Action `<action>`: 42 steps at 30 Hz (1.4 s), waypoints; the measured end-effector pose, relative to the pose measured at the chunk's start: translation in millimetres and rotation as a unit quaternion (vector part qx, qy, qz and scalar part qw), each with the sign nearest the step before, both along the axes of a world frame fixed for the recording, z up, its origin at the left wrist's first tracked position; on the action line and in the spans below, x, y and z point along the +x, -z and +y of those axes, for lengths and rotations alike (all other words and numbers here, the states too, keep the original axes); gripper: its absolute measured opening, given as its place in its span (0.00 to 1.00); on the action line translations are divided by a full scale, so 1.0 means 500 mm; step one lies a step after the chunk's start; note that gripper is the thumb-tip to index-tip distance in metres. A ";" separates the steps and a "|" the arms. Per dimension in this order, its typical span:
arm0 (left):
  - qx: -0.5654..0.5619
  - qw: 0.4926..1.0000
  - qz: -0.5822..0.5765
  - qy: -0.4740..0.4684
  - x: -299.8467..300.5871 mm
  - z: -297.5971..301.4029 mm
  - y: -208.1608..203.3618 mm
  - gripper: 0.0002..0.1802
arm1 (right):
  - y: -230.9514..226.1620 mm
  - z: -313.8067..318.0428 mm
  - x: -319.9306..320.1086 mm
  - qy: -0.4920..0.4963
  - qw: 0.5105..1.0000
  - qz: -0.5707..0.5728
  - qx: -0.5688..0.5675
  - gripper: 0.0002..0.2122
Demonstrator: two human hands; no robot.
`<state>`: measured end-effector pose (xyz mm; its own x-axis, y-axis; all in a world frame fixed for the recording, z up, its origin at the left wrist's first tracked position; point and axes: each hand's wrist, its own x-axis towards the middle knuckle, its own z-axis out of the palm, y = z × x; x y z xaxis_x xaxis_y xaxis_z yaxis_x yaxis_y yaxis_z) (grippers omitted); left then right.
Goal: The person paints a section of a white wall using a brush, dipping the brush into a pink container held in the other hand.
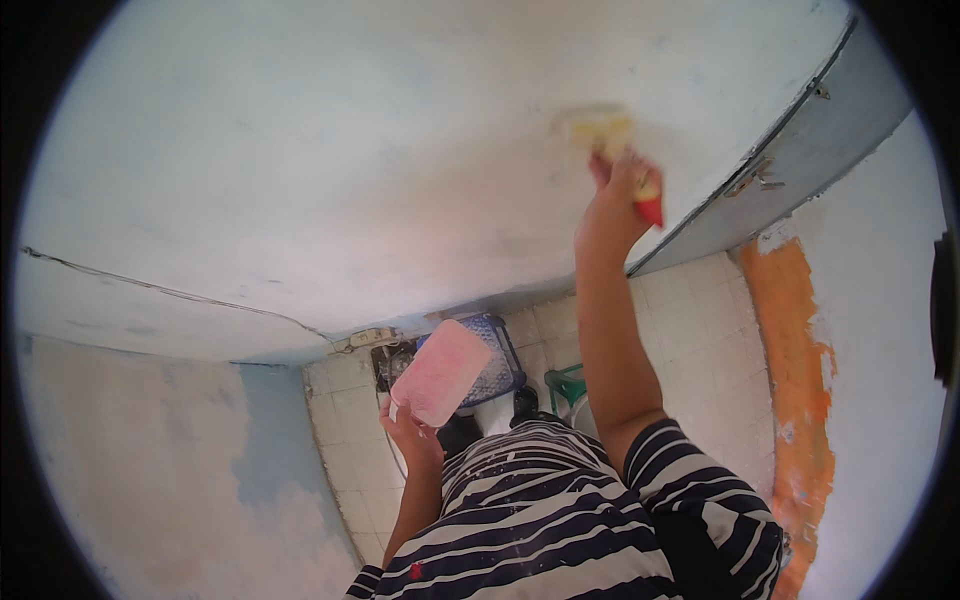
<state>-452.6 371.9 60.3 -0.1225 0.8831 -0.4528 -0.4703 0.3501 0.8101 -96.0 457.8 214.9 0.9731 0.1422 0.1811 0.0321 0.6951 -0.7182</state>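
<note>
On the white wall [350, 150], right hand [612, 205] presses a paintbrush [610, 135].

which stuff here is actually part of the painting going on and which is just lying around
In use:
- paintbrush with red handle, gripped by the right hand, bristles on the white wall
- pink paint tray, held by the left hand

Lying about:
- blue mesh basket on the tiled floor
- green stool
- power strip at the wall's foot

Wall [330, 160] filling ten to one o'clock; brush [612, 135] against it at one, right hand [612, 205] just below; tray [442, 372] at centre, over left hand [410, 425]; door [800, 170] at two; tiled floor [700, 340] at four
</note>
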 end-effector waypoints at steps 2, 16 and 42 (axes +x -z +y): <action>0.001 1.000 -0.004 0.005 0.007 -0.002 -0.006 0.29 | -0.158 -0.008 0.005 -0.006 0.996 -0.048 0.078 0.10; -0.030 0.999 0.017 0.043 0.015 -0.023 0.015 0.28 | 0.333 -0.059 -0.022 -0.022 0.976 0.172 -0.136 0.08; -0.022 0.998 0.000 0.059 -0.026 0.007 0.025 0.29 | 0.505 -0.085 -0.015 -0.127 0.944 0.160 -0.258 0.11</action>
